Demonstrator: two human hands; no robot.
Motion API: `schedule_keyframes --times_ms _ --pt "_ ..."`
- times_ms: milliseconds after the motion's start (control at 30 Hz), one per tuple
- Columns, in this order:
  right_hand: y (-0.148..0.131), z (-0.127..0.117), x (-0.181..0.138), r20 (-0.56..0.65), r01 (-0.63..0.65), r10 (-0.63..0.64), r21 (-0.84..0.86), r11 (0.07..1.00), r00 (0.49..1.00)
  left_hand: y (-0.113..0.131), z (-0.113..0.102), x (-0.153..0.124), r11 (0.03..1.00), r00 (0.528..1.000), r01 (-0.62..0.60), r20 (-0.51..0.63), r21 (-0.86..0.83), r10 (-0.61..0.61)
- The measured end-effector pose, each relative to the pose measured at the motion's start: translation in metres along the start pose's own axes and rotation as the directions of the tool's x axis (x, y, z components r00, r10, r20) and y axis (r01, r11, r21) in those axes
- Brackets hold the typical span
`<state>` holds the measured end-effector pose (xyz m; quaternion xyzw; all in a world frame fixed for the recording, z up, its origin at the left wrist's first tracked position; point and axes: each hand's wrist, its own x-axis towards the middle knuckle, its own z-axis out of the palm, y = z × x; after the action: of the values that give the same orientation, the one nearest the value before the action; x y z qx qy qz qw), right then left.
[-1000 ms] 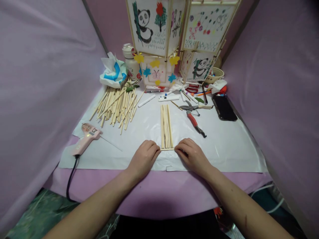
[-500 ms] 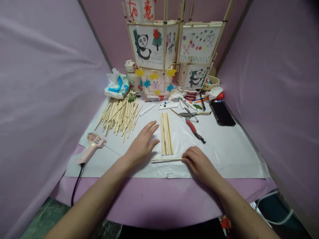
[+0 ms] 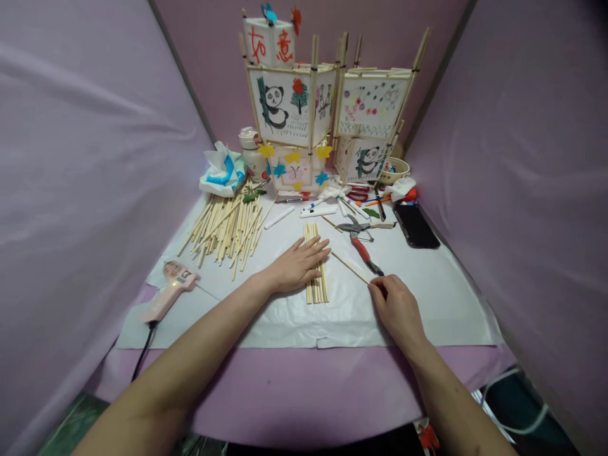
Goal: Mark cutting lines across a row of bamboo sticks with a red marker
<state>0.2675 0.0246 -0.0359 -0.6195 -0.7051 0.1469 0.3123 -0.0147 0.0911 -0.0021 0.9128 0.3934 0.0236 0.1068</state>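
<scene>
A row of pale wooden sticks (image 3: pixel 316 294) lies side by side, lengthwise, in the middle of the white sheet (image 3: pixel 285 329). Across that row rests my left hand (image 3: pixel 300 263), its fingers stretched out and covering the middle of the sticks. To the right, my right hand (image 3: pixel 396 304) pinches the near end of a single wooden stick (image 3: pixel 350 268), which slants up and left toward the row. Just beyond my right hand are red-handled pruning shears (image 3: pixel 361 248).
A pile of loose sticks (image 3: pixel 228 228) and a pink glue gun (image 3: pixel 168 291) are on the left. Paper lanterns (image 3: pixel 287 107) on stick frames stand at the back, with a tissue pack (image 3: pixel 222 174) beside them. White markers (image 3: pixel 318 212) and a black phone (image 3: pixel 417 226) lie farther right.
My left hand has moved right and come down flat over the row. My right hand has shifted right, turning the single stick from level to slanted. The view has tilted up slightly.
</scene>
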Motion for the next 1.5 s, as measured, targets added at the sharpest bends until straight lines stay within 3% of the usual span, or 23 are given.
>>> schedule_keyframes --times_ms 100,233,1200,1367,1500 --pt "0.001 0.001 0.0 -0.019 0.021 -0.021 0.008 1.0 1.0 -0.008 -0.003 0.004 0.997 0.996 -0.077 0.053 -0.013 0.078" --pt "0.004 0.001 -0.001 -0.032 0.067 -0.067 -0.006 0.998 0.997 -0.016 -0.002 0.005 0.992 0.993 -0.113 0.038 -0.06 0.115" --pt "0.004 -0.001 -0.002 -0.011 0.05 -0.05 0.003 0.999 0.999 -0.022 0.015 0.004 0.983 0.99 -0.134 0.019 -0.123 0.137" --pt "0.005 -0.008 -0.005 -0.051 0.034 -0.031 0.043 0.999 0.998 -0.022 0.015 0.005 0.983 0.99 -0.139 0.009 -0.118 0.141" --pt "-0.004 -0.014 -0.012 -0.01 0.183 -0.183 0.119 0.976 0.983 -0.02 0.014 0.005 0.987 0.991 -0.125 0.032 -0.096 0.129"
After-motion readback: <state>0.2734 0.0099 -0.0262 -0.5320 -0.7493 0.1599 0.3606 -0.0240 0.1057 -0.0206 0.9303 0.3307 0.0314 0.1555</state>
